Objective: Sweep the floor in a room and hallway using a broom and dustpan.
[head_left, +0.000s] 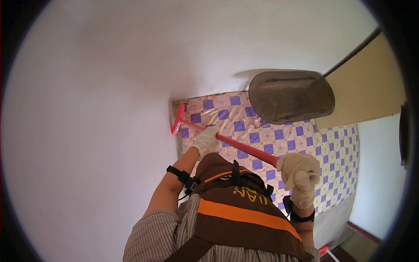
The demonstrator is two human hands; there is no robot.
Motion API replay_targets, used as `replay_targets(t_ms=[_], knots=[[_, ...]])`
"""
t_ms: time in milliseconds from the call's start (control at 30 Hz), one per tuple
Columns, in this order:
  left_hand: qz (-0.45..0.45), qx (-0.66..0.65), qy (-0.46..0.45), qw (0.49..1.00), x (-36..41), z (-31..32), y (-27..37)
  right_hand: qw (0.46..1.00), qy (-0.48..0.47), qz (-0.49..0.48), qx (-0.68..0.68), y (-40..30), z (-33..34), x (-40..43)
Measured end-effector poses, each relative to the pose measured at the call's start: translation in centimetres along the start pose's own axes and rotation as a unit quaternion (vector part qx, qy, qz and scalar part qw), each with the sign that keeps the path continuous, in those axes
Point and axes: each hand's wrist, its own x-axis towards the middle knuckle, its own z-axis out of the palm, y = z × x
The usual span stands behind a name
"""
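Note:
A long red pole (247, 149) crosses in front of me, with a narrow red head (178, 119) at its far end. That head lies on the floor in the corner, close to the white wall; whether it is a broom or a squeegee I cannot tell. My left hand (208, 139), in a pale rubber glove, is closed around the pole nearer the head. Also gloved, my right hand (299, 170) grips the upper end of the pole. Beneath the pole spreads a patterned floor covering (254, 138) with purple squares, wrinkled in places.
White walls (98, 114) border the floor on the left and ahead. A dark oval tabletop or seat (291, 97) stands against the far wall. Beside it is a tan panel (363, 82). Another red-headed tool (323, 251) with a white handle lies at the lower right.

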Motion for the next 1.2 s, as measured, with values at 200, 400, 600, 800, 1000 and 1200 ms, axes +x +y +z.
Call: replay_targets(t_ms=[200,400,600,800,1000,1200], knots=[[0.025,-0.012,-0.145,0.989,8.3,-7.5,-4.8,0.993,0.059,0.076,-0.065,3.7,4.6,9.2],[0.111,0.082,-0.249,0.959,15.5,-9.8,-0.9,0.958,0.255,-0.039,-0.126,3.0,7.1,14.5],[0.146,0.076,-0.345,0.924,16.3,-6.3,2.6,0.901,0.386,-0.084,-0.181,1.1,9.4,12.7],[0.223,0.024,-0.323,0.919,14.6,-8.7,7.0,0.863,0.447,-0.139,-0.191,-3.1,9.3,11.2],[0.183,0.076,-0.275,0.941,18.1,-9.5,4.7,0.855,0.458,-0.132,-0.203,2.7,7.4,9.2],[0.207,0.081,-0.407,0.886,17.7,-2.7,2.2,0.851,0.483,-0.095,-0.182,2.1,10.2,9.9]])
